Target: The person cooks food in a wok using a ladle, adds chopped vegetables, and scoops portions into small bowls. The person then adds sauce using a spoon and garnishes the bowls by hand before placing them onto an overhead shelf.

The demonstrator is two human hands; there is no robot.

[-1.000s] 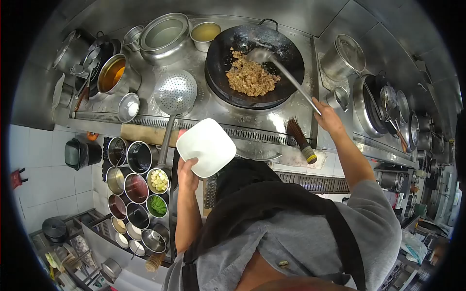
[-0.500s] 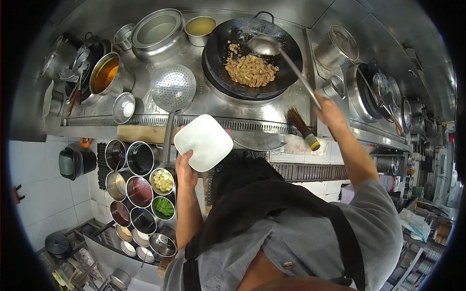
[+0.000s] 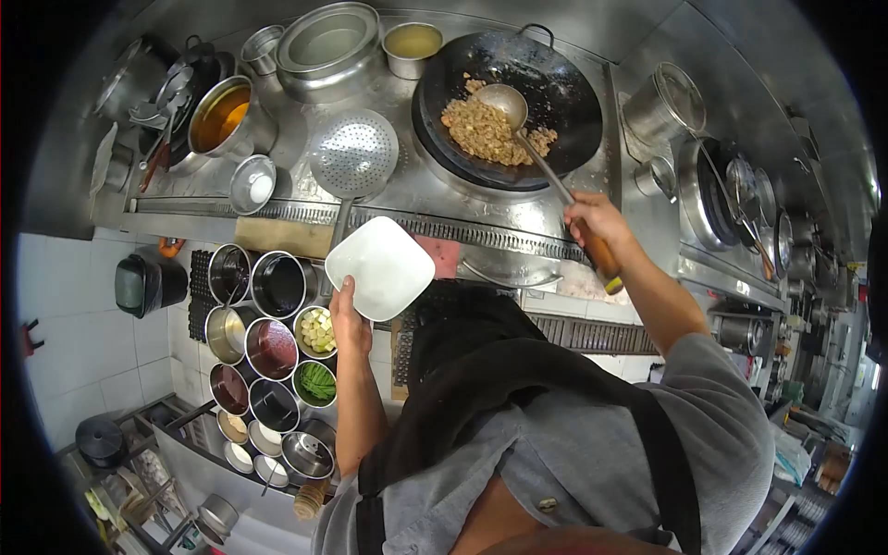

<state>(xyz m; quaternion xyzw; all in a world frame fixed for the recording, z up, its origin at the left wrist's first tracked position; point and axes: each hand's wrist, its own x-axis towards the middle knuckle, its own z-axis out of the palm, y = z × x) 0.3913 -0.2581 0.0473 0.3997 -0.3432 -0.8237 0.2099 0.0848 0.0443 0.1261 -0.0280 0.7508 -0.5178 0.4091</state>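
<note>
My right hand (image 3: 597, 220) is closed round the handle of a metal ladle (image 3: 504, 102). The ladle's bowl rests in the browned minced food (image 3: 481, 131) inside a black wok (image 3: 569, 111) on the stove. In my left hand (image 3: 348, 319) is a white square bowl (image 3: 381, 268), gripped at its near edge with the thumb on the rim. Nothing shows inside the bowl. It is held in front of the stove edge, below the wok and to its left.
A perforated strainer (image 3: 354, 153) lies left of the wok. Pots with amber liquid (image 3: 220, 120) and yellowish liquid (image 3: 413, 42) stand on the steel counter. Lower left are several containers, including chopped pale vegetables (image 3: 318, 331) and green pieces (image 3: 315, 382). A lidded pot (image 3: 664, 100) stands right.
My right hand has moved left and down, and the ladle's bowl has come down into the mince. Some mince is pushed to the right. The white bowl is slightly more level.
</note>
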